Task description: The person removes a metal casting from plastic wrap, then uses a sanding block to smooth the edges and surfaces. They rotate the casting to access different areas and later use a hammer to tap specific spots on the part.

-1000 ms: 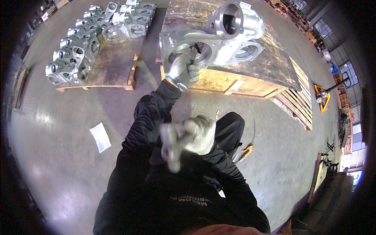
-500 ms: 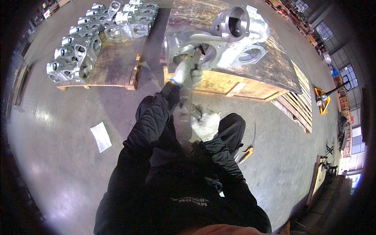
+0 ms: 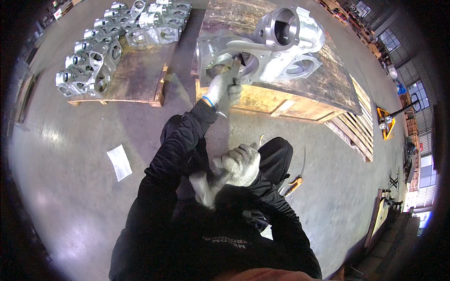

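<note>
Item: large cast-metal housing (image 3: 262, 51), at 12 o'clock on a wooden crate (image 3: 290, 100). Left hand (image 3: 224, 90), gloved, grasps a chisel-like tool (image 3: 233, 75) set at the housing's round opening. Right hand (image 3: 239, 164), gloved, clenches a hammer (image 3: 205, 187), blurred, at 6 o'clock. Advised: tool steady, blows square. Half a second earlier the right hand sat higher, nearer the left.

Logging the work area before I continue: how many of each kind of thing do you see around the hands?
Gloved hands: 2, left hand and right hand
Chisel-like tool: 1
Hammer: 1
Large metal casting: 1
Wooden pallets: 2
Paper sheet: 1
Total: 8
</note>
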`<action>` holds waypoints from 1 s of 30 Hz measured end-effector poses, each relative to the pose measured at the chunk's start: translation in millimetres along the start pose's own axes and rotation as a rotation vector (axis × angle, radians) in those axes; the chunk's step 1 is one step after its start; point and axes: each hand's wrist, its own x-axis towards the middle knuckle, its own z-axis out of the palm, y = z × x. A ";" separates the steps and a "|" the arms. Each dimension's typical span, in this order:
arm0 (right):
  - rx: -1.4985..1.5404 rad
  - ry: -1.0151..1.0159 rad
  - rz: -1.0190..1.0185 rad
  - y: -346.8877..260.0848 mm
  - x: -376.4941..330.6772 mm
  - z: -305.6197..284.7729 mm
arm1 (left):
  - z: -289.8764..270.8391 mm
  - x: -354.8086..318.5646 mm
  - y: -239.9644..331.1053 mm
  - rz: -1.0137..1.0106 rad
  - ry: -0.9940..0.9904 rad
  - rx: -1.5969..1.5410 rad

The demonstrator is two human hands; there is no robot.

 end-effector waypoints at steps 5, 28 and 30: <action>-0.162 -0.121 0.409 7.0 -0.1 -2.3 | 6.0 -2.8 1.8 0.010 0.014 0.072; 0.021 -0.043 -0.290 19.9 -15.0 -1.1 | -5.0 6.1 3.5 -0.010 0.034 0.069; -0.048 -0.304 0.467 23.4 -15.2 1.1 | -7.6 8.5 6.1 -0.018 0.022 0.088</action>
